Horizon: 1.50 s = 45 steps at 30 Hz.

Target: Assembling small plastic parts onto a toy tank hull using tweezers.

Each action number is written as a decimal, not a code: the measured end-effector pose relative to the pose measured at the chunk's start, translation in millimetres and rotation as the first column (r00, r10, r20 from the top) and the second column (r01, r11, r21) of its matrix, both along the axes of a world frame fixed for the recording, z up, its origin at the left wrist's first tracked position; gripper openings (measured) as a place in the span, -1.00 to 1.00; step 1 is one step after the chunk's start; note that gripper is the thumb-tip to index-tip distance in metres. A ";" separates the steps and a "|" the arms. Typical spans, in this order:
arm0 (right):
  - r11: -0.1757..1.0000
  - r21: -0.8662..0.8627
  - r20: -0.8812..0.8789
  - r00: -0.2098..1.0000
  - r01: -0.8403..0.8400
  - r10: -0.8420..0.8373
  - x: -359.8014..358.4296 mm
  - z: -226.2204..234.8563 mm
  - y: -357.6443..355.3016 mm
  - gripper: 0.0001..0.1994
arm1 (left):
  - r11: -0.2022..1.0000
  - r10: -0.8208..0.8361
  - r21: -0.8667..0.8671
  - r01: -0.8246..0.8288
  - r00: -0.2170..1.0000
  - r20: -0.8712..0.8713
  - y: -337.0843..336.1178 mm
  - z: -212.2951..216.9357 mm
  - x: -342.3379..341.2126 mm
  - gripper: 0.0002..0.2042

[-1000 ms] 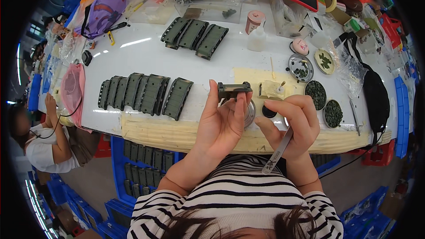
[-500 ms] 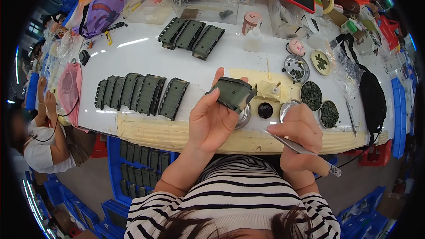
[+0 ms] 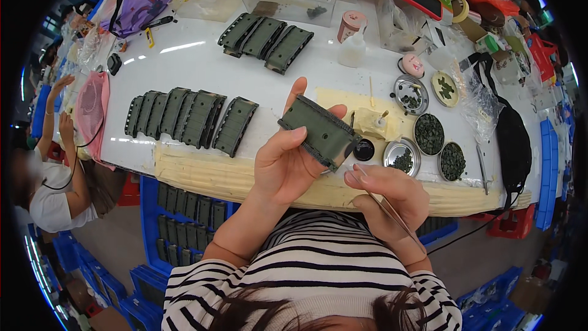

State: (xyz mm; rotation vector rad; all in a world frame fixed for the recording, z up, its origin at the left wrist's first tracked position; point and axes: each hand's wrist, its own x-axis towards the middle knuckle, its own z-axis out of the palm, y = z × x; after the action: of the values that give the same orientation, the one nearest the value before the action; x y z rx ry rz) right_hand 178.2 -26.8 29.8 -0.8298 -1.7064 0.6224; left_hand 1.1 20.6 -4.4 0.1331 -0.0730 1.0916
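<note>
Your left hand [image 3: 278, 171], half curled, grips the green piece [image 3: 317, 130] just left of the dark pot [image 3: 364, 149]; your right hand [image 3: 401, 199], nearly closed, pinches tweezers [image 3: 389, 213] nearer you than that pot. Risk: thumb slippage could drop the piece.

The left hand [image 3: 283, 165] held a green case [image 3: 320, 133] tilted above the white table [image 3: 184, 67], the right hand [image 3: 395, 197] held tweezers [image 3: 401, 222] nearby, and similar cases [image 3: 174, 115] lay left.
</note>
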 end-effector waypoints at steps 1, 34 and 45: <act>0.998 0.050 0.054 0.998 -0.025 0.023 1.0 1.8 3.5 -0.74 | 1.000 -0.002 0.006 0.002 1.000 -0.002 0.0 -0.9 -0.4 -0.33; 0.986 0.138 0.202 0.977 -0.095 0.066 -0.3 2.8 8.2 -0.61 | 1.000 0.015 -0.009 -0.016 0.995 -0.095 0.5 -1.2 -2.6 -0.30; 0.990 0.107 0.091 0.992 -0.096 0.087 -6.1 0.7 7.2 -0.61 | 0.999 0.050 0.024 -0.048 0.995 -0.085 -1.9 -1.2 -3.8 -0.28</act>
State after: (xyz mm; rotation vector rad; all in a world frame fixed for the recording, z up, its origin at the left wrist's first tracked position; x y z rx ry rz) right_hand 172.1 -19.6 30.5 -0.7115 -1.8487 0.5542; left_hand -2.8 18.7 -5.7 0.2022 -0.0048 1.1330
